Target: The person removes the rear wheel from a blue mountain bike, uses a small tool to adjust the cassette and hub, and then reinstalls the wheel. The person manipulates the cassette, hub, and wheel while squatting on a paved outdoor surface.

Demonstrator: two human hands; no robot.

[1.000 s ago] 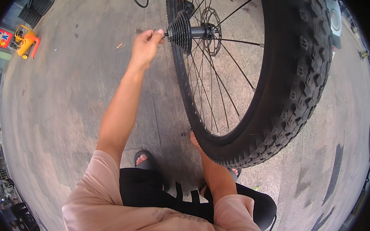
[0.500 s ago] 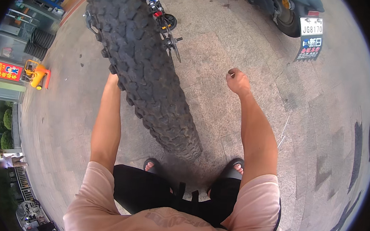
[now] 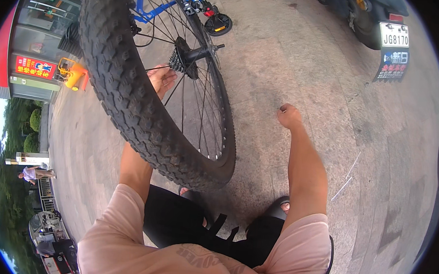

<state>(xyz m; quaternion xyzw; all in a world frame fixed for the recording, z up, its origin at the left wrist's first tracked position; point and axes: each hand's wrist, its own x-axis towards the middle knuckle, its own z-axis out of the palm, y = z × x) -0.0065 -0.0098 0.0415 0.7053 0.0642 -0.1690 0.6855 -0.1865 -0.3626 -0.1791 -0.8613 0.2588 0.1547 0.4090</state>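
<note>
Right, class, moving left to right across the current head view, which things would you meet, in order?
Red sign panel → yellow wheeled machine → the person's left hand → black part with an orange strip → the person's right hand → parked scooter.

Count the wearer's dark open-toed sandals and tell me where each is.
2. In the picture, the left dark open-toed sandal is just below the black knobby tyre; the right sandal is below the right bare hand. Black trousers partly hide both.
</note>
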